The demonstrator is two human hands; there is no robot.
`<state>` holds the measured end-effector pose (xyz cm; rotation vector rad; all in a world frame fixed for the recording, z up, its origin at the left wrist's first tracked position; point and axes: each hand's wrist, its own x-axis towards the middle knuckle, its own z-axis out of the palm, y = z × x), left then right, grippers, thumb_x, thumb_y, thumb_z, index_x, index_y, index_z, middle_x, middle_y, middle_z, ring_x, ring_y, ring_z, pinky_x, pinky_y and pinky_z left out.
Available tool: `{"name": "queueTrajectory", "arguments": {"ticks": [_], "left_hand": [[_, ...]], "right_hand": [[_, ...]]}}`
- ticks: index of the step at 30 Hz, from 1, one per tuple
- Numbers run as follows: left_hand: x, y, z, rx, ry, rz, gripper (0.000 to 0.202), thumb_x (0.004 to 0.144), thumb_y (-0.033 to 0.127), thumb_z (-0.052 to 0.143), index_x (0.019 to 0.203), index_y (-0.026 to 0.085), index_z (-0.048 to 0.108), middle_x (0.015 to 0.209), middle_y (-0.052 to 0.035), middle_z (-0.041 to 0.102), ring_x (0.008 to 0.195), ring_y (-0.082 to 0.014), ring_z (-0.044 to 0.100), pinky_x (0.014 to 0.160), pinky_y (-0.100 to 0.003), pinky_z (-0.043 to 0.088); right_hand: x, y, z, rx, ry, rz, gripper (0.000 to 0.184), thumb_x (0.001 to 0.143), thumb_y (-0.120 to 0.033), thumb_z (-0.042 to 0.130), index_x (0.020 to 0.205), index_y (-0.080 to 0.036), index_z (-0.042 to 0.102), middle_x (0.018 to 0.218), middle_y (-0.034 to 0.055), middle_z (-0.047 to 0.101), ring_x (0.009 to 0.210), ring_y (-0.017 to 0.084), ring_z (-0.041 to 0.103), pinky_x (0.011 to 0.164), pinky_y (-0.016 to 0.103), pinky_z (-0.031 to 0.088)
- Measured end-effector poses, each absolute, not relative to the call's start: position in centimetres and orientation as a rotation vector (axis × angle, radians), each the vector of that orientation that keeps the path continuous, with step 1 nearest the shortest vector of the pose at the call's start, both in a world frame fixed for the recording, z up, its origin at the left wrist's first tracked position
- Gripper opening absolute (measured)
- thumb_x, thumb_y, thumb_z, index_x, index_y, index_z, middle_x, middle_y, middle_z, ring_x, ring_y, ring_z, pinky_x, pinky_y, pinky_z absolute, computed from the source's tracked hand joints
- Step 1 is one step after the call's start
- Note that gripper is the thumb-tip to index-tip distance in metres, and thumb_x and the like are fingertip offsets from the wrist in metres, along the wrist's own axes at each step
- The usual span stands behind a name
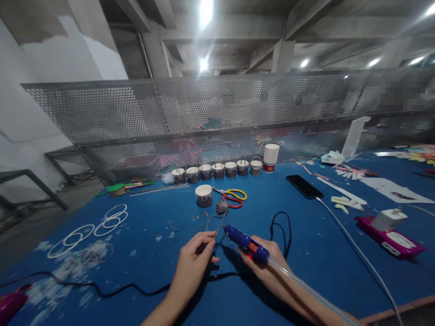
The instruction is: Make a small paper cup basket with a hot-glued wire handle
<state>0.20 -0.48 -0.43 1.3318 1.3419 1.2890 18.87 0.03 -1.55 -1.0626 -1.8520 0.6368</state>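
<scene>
My right hand [268,260] grips a blue glue gun [245,243] with a clear glue stick trailing from its back. The gun's nozzle points left at a thin bent wire [215,220]. My left hand [197,256] pinches the near end of that wire between thumb and fingers, just left of the nozzle. The wire arcs up toward a small dark lump [222,207] on the blue table [146,253]. A single small paper-covered pot [204,195] stands just beyond, beside yellow and red scissors [234,198].
A row of several small pots [217,170] and a stack of paper cups [271,157] line the perforated metal screen [204,108]. A phone [304,186] with cable, a pink box [389,235], white rings [88,226], paper scraps and a black cord [102,290] lie around.
</scene>
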Motion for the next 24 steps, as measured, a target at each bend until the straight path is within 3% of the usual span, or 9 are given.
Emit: {"name": "queueTrajectory", "arguments": {"ticks": [8, 17, 24], "left_hand": [[0.28, -0.66, -0.20, 1.347, 1.347, 1.299, 0.022, 0.073, 0.037, 0.060, 0.064, 0.017, 0.064, 0.097, -0.0081, 0.063, 0.091, -0.0257, 0.063, 0.055, -0.031, 0.061], [0.17, -0.52, -0.16, 1.333, 1.343, 1.323, 0.025, 0.069, 0.040, 0.064, 0.063, 0.016, 0.066, 0.097, -0.0081, 0.064, 0.081, -0.0231, 0.064, 0.055, -0.033, 0.061], [0.23, -0.56, -0.19, 1.345, 1.348, 1.314, 0.024, 0.070, 0.039, 0.063, 0.065, 0.016, 0.067, 0.097, -0.0087, 0.064, 0.085, -0.0247, 0.064, 0.050, -0.031, 0.060]], "right_hand": [[18.99, 0.31, -1.85, -1.049, -1.846, 0.620, 0.025, 0.083, -0.031, 0.051, 0.062, -0.019, 0.045, 0.054, -0.0034, 0.046, 0.046, 0.009, 0.040, 0.046, 0.021, 0.032], [18.86, -0.07, -2.25, -1.009, -1.970, 0.659, 0.018, 0.081, -0.027, 0.053, 0.066, -0.019, 0.048, 0.059, -0.0012, 0.052, 0.050, 0.009, 0.043, 0.050, 0.021, 0.034], [18.89, 0.18, -1.98, -1.065, -1.837, 0.693, 0.024, 0.083, -0.030, 0.051, 0.062, -0.018, 0.047, 0.055, -0.0026, 0.048, 0.048, 0.009, 0.039, 0.047, 0.021, 0.032]]}}
